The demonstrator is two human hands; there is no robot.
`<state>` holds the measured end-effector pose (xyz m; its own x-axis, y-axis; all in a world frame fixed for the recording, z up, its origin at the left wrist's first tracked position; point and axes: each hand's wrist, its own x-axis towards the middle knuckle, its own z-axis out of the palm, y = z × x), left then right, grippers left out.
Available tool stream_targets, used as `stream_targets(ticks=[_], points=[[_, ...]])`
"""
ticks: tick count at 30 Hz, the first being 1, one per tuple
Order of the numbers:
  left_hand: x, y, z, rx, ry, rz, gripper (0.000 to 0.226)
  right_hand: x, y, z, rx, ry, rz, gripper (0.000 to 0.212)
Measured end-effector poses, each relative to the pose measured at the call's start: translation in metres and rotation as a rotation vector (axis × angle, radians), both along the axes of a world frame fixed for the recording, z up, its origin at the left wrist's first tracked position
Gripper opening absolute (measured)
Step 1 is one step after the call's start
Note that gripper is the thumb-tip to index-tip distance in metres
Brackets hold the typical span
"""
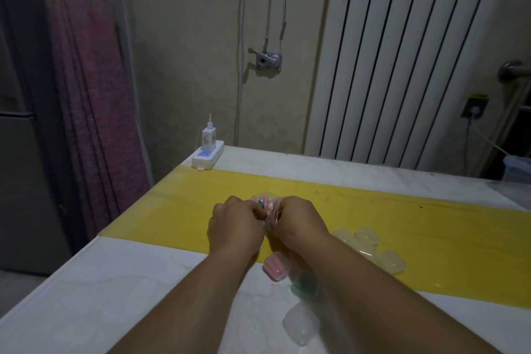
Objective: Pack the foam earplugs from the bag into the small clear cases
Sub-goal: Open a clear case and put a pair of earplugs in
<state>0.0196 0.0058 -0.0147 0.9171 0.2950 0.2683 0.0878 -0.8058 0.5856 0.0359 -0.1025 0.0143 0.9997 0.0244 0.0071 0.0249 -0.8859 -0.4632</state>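
Item: one clear plastic bag (271,214) of foam earplugs (266,204), pink and green, held above the yellow strip (402,227) of the white table (115,282); any print on it is too small to read. Left hand (235,224) and right hand (298,221): each grip curled tight on the bag, one on either side. Small clear cases: one holding pink plugs (275,267), one holding green (305,284), one empty near the forearms (300,327), and at least four empty in a cluster (392,261) beside the right forearm, partly hidden. One white power strip (207,156) with one charger (209,138), far corner.
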Motion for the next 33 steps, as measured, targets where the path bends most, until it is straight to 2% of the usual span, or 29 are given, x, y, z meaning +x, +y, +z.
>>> stream_targets(ticks=[6, 10, 21, 25, 27, 30, 33], points=[[0.001, 0.0, -0.002, 0.004, -0.01, 0.007, 0.031, 0.002, -0.002, -0.001, -0.017, 0.01, -0.025, 0.019], [0.002, -0.001, -0.003, 0.015, -0.021, 0.006, 0.03, 0.0, -0.001, 0.002, -0.021, 0.065, -0.023, 0.024], [0.001, 0.0, -0.002, 0.088, 0.003, 0.022, 0.028, -0.009, -0.013, 0.011, 0.054, -0.175, -0.025, 0.007], [0.0, 0.0, -0.002, 0.129, 0.002, 0.008, 0.03, -0.025, -0.039, 0.022, 0.076, -0.185, -0.071, 0.017], [-0.001, -0.001, -0.001, 0.117, -0.046, 0.019, 0.027, -0.036, -0.051, 0.022, 0.159, -0.185, -0.09, 0.013], [-0.006, -0.007, 0.007, -0.008, -0.238, -0.01, 0.025, -0.052, -0.069, 0.019, 0.372, -0.158, -0.096, 0.013], [-0.014, -0.017, 0.016, -0.053, -0.492, -0.223, 0.021, -0.068, -0.082, 0.021, 0.616, -0.114, -0.099, 0.017]])
